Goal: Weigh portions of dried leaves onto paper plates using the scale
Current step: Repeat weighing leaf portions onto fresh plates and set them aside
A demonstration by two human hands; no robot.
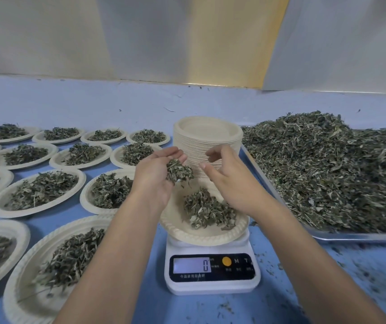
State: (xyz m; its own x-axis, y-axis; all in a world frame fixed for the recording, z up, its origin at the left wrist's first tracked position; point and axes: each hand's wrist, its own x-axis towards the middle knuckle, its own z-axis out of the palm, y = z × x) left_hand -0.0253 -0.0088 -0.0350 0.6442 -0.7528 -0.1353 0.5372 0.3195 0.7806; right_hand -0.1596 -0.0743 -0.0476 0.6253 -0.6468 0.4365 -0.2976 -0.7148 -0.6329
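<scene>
— Where did the scale stand?
— The white kitchen scale [213,286] stood near the front edge of the blue tabletop [151,258], about midway along it. Its display [192,265] read 0.
— What was on it?
— A paper plate [201,237] sat on top, with a small pile of leaves [208,210] lying toward its right side.
— And the hands?
— The left hand [154,176] was cupped palm up above the plate's far left rim, its fingers curled round a clump of dried leaves [179,171]. The right hand [229,183] hovered above the plate's far right side. Its fingers were loosely bent, thumb and forefinger apart, and it grasped nothing that I could see.
— Where was the rest of the stock?
— A stack of paper plates [208,139] stood just behind the hands. To the right, a metal tray [350,237] carried a big heap of dried leaves [327,167] that reached toward the right edge. Leaf crumbs [360,274] were scattered on the tabletop in front of the tray.
— And to the left?
— Filled plates [37,192] lay in rows out to the left edge, each holding its own portion.
</scene>
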